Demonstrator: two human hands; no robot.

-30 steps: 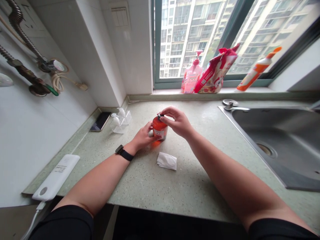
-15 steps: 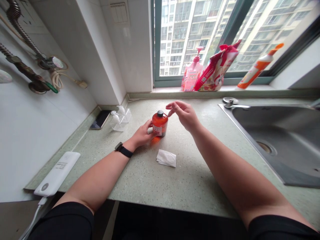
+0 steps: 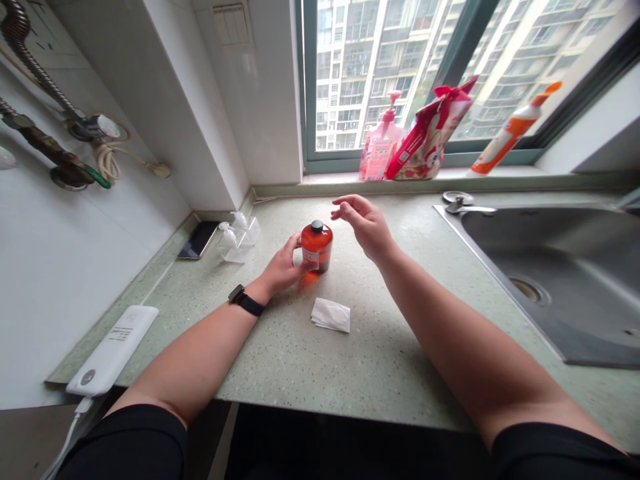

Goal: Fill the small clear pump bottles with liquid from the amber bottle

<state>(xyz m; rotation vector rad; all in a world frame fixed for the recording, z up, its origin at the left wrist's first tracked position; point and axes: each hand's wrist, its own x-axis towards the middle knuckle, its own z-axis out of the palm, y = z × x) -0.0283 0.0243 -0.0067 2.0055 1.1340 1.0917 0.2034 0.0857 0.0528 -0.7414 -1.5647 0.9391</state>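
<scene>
An orange-red see-through bottle (image 3: 324,244) with a black cap (image 3: 317,227) and a pale label stands upright on the counter. My left hand (image 3: 284,267) wraps round its left side, thumb across the label at the front. Up and to the right of the cap, my right hand (image 3: 367,225) hovers in the air, apart from the bottle. Its fingers are bent, thumb near the forefinger, and I see nothing between them. A folded white tissue (image 3: 331,315) lies on the counter just in front of the bottle.
Left of the bottle are a clear holder with white pump tops (image 3: 235,240), a phone (image 3: 199,240) and a white power bank (image 3: 113,350) with a cable. A steel sink (image 3: 500,293) lies right. A pink pump bottle (image 3: 381,143), red bag (image 3: 430,133) and orange-white bottle (image 3: 510,137) line the windowsill.
My right hand has risen slightly away from the bottle's cap. My left hand stays round the bottle. The whole view has shifted a little.
</scene>
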